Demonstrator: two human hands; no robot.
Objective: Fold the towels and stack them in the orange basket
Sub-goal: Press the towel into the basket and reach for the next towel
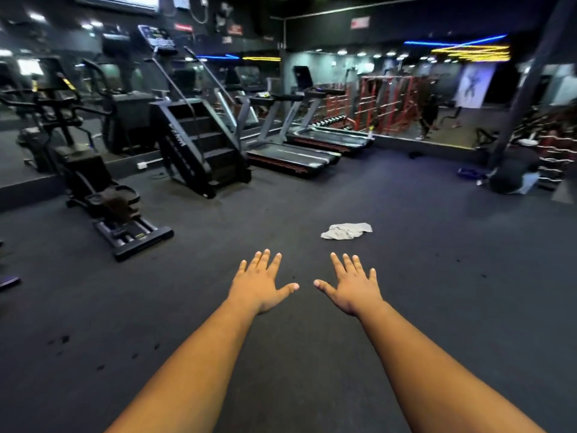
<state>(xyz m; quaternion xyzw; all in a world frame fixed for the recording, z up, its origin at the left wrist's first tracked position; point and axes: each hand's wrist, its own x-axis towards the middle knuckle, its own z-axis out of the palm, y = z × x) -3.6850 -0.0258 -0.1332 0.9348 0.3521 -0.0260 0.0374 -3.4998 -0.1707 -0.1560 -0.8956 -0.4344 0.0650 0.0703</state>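
Hands held out flat over the dark rubber floor [406, 260]: left hand [260, 284] and right hand [352, 285] both spread wide, fingers straight, holding nothing. A crumpled grey towel [346, 230] lies on the floor just beyond the right fingertips [333, 255], apart from them. Treadmills [293, 154] stand far beyond

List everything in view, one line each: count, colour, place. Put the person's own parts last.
towel: one, light grey, crumpled on the floor ahead of the hands
floor: one, dark grey, under everything
stair climber: one, black, far centre-left
treadmills: at least two, black and grey, far centre by the mirror wall
elliptical trainer: one, black, left
red racks: several, red, far right, by or in the mirror
orange basket: none in view
left hand: one, open, fingers spread, empty
right hand: one, open, fingers spread, empty
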